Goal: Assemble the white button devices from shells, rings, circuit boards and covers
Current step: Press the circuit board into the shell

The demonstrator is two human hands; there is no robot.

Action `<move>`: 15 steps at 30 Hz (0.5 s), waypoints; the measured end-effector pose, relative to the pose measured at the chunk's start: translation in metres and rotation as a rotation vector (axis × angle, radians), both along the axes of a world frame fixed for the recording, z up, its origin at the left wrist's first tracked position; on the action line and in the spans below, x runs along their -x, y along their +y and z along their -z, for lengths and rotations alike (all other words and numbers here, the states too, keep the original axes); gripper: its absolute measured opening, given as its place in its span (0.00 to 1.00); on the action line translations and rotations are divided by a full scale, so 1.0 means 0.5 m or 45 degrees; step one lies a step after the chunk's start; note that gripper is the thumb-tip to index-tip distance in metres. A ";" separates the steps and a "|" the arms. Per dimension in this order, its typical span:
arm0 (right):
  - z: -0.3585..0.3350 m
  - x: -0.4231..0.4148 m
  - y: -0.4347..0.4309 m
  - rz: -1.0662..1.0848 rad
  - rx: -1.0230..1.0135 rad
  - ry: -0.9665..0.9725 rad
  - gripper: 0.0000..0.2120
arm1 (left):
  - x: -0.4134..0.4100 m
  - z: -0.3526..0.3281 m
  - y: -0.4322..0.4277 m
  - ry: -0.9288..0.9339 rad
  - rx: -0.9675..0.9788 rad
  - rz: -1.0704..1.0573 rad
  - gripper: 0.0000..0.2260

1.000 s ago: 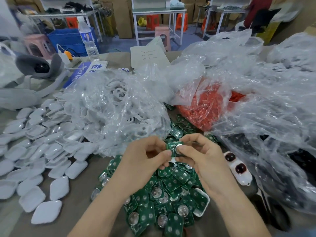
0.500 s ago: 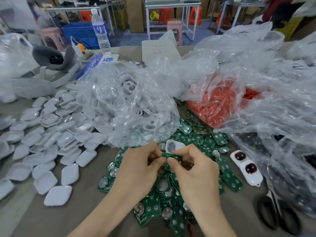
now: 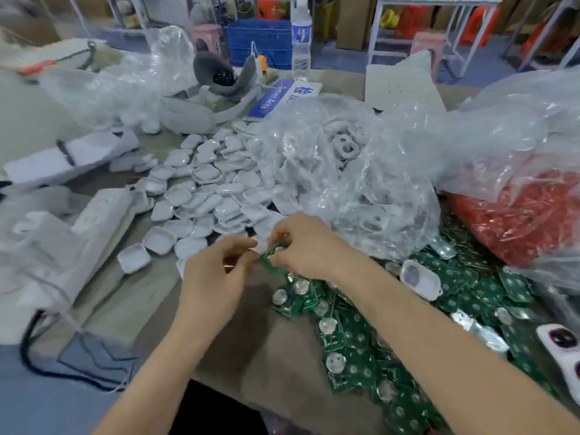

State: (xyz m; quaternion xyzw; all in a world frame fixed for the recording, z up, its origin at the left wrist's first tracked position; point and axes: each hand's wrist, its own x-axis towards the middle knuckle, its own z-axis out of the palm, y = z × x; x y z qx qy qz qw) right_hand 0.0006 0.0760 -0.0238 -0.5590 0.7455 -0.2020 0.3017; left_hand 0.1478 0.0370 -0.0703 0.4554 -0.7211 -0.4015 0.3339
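Between my two hands sits a small green circuit board (image 3: 272,253). My right hand (image 3: 309,243) pinches it from the right, and the fingertips of my left hand (image 3: 216,274) close on its left edge. Both hands hover at the near edge of a spread of white shells (image 3: 204,196). Many more green circuit boards (image 3: 361,334) lie heaped under my right forearm. A white shell with a board inside (image 3: 420,279) rests on that heap. A clear bag of white rings and covers (image 3: 345,171) stands just behind my hands.
A bag of red parts (image 3: 527,215) lies at the right. White devices with dark red buttons (image 3: 561,340) sit at the right edge. Grey fabric and white packs (image 3: 62,240) crowd the left. A water bottle (image 3: 300,42) and a grey headset (image 3: 219,76) stand at the back.
The view has swung left, so the shells now fill the middle. My hands have carried the circuit board off the green heap toward the white shells.
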 end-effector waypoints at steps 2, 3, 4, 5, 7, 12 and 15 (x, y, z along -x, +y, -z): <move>0.004 -0.002 -0.032 -0.062 -0.185 0.091 0.11 | -0.006 0.023 0.007 -0.079 0.166 -0.014 0.11; 0.004 -0.001 -0.040 -0.073 -0.240 0.105 0.12 | -0.008 0.033 0.012 -0.130 0.266 0.009 0.10; 0.003 0.000 -0.044 -0.076 -0.267 0.117 0.13 | -0.010 0.042 0.016 -0.187 0.365 0.048 0.10; 0.001 0.000 -0.047 -0.084 -0.276 0.134 0.14 | -0.012 0.049 0.017 -0.237 0.440 0.087 0.10; -0.003 -0.003 -0.054 -0.108 -0.308 0.174 0.15 | -0.014 0.056 0.013 -0.312 0.502 0.130 0.10; -0.008 -0.020 -0.077 -0.177 -0.396 0.317 0.14 | -0.014 0.054 0.016 -0.368 0.608 0.195 0.10; -0.007 -0.025 -0.083 -0.210 -0.405 0.433 0.12 | -0.016 0.057 0.017 -0.362 0.575 0.187 0.11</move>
